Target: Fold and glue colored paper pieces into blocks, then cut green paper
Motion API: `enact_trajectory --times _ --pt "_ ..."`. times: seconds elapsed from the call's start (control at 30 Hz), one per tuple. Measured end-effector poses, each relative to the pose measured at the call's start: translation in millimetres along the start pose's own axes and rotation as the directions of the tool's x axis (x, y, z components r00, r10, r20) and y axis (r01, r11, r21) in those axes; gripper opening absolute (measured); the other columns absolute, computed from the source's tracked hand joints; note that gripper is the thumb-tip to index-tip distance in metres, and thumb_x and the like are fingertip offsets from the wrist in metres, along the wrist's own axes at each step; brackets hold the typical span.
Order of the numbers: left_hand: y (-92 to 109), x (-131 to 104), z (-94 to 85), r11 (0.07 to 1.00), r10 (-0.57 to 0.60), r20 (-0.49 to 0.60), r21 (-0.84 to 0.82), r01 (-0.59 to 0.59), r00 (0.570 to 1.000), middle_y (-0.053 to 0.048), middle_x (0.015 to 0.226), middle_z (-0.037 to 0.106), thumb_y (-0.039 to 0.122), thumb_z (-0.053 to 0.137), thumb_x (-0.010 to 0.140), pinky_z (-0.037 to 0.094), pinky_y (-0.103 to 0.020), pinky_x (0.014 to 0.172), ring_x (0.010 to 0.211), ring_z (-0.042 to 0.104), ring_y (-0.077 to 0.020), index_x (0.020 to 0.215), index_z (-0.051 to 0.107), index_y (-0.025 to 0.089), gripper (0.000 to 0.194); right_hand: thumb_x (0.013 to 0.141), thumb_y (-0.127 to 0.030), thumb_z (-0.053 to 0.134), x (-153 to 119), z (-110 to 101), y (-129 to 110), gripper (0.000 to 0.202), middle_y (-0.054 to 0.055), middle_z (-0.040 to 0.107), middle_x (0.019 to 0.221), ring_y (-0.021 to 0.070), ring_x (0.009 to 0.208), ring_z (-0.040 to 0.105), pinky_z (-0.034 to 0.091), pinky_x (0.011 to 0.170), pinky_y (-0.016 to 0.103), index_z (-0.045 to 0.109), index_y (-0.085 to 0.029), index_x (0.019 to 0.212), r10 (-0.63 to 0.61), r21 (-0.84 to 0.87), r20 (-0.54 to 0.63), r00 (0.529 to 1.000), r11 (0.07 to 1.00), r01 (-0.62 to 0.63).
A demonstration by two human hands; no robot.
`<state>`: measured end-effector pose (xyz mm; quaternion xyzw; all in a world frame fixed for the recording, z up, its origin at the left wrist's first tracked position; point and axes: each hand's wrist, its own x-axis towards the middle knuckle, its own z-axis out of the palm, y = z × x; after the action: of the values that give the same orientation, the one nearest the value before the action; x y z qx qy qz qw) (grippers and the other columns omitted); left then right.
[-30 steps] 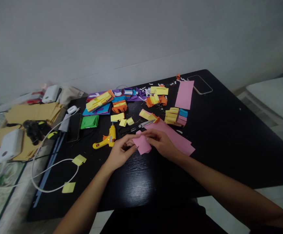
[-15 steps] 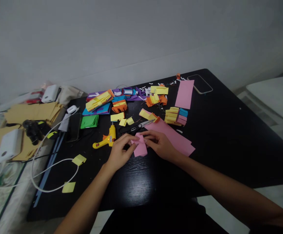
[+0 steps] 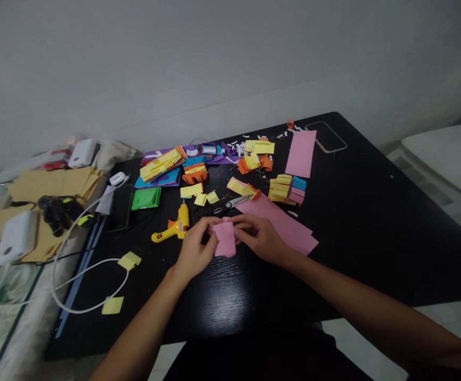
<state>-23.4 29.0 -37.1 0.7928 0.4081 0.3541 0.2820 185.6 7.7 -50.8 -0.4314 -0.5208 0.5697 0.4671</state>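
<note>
A folded piece of pink paper (image 3: 225, 241) is held upright just above the near middle of the black table. My left hand (image 3: 197, 243) is closed on its left edge, thumb in front. On the right edge, my right hand (image 3: 259, 237) pinches it between thumb and fingers; some fingertips are hidden behind the paper. To the left of my left hand lies a yellow glue gun (image 3: 172, 225). Grey-handled scissors (image 3: 236, 201) rest just beyond the paper. Larger pink sheets (image 3: 278, 222) lie partly behind my right hand.
Bundles of yellow strips (image 3: 161, 164), green paper (image 3: 146, 198) and white scraps (image 3: 246, 151) spread along the back. Another pink sheet (image 3: 301, 153) and a phone case (image 3: 325, 137) lie at the far right. A white cable (image 3: 55, 275) loops over the left edge beside brown envelopes (image 3: 51, 182).
The pink paper has turned so a flat, smooth panel faces me, where a creased, partly folded face showed before. Both hands have shifted only slightly around it.
</note>
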Motion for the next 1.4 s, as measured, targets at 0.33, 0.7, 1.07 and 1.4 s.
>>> enact_trajectory --times 0.33,0.7,1.07,1.4 --pt "4.5 2.5 -1.0 0.994 0.102 -0.093 0.056 -0.097 0.990 -0.002 0.089 0.069 0.014 0.062 0.094 0.051 -0.028 0.071 0.077 0.065 -0.0157 0.107 0.069 0.019 0.016 0.088 -0.033 0.072 -1.0 0.7 -1.6 0.023 0.003 0.079 0.079 0.0188 0.069 0.076 0.065 0.070 0.033 0.074 -0.019 0.107 0.005 -0.021 -0.044 0.999 1.000 -0.006" --pt "8.9 3.0 0.4 0.982 0.186 -0.101 0.054 -0.181 0.977 -0.002 0.084 0.069 0.008 0.064 0.094 0.054 -0.027 0.070 0.074 0.066 -0.0137 0.101 0.071 0.019 0.015 0.084 -0.037 0.078 0.9 1.0 0.7 0.019 0.005 0.080 0.092 0.0202 0.085 0.076 0.062 0.082 0.035 0.073 -0.021 0.093 -0.005 -0.014 -0.116 0.993 1.000 0.003" --pt "13.7 1.4 3.8 0.966 0.260 -0.077 0.023 -0.259 0.963 -0.003 0.084 0.070 0.007 0.068 0.093 0.057 -0.028 0.070 0.078 0.069 -0.0150 0.102 0.071 0.018 0.015 0.076 -0.030 0.083 1.9 0.3 -3.6 0.042 -0.003 0.075 0.080 0.0164 0.074 0.072 0.056 0.070 0.030 0.061 -0.024 0.111 0.110 0.194 -0.049 0.993 0.976 -0.099" --pt "14.6 -0.5 3.3 0.981 0.195 -0.059 0.019 -0.194 0.979 -0.003 0.088 0.072 0.010 0.067 0.094 0.057 -0.027 0.069 0.073 0.067 -0.0129 0.102 0.070 0.019 0.012 0.077 -0.032 0.080 0.8 -0.5 -5.2 0.024 0.000 0.076 0.083 0.0171 0.077 0.072 0.058 0.073 0.032 0.071 -0.023 0.098 0.061 0.100 -0.065 0.996 0.993 -0.054"
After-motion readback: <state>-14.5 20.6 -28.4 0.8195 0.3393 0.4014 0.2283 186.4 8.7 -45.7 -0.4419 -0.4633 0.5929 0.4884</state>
